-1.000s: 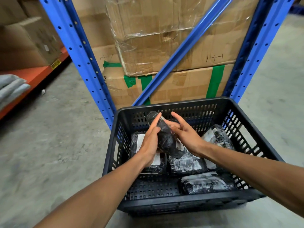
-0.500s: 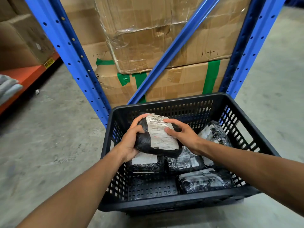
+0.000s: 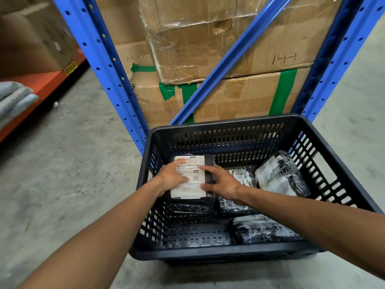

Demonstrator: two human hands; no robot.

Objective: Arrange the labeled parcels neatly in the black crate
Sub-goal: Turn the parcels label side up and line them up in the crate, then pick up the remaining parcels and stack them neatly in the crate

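Both hands now press one parcel [image 3: 190, 180] down into the far left part of the black crate [image 3: 227, 123]: the left hand [image 3: 171, 180] lies over its left edge and label, the right hand [image 3: 221, 183] holds its right side with the fingers [image 3: 205, 168] reaching onto the white label. A second ago this parcel was held up on edge above the crate, its dark side showing; half a second ago it had been turned label up but was still in the air. It has since come down and sits flat, label facing up, on top of another parcel [image 3: 190, 207] whose wrinkled black wrap shows just beneath it.

That likely means the placing step is almost done, and only letting go is left. Beside it lie three more wrapped parcels: one in the middle [image 3: 239, 180], one tilted against the right wall [image 3: 281, 174], one near the front [image 3: 262, 228]. The front left floor of the crate is bare, so a tidier layout probably still calls for straightening the tilted one.
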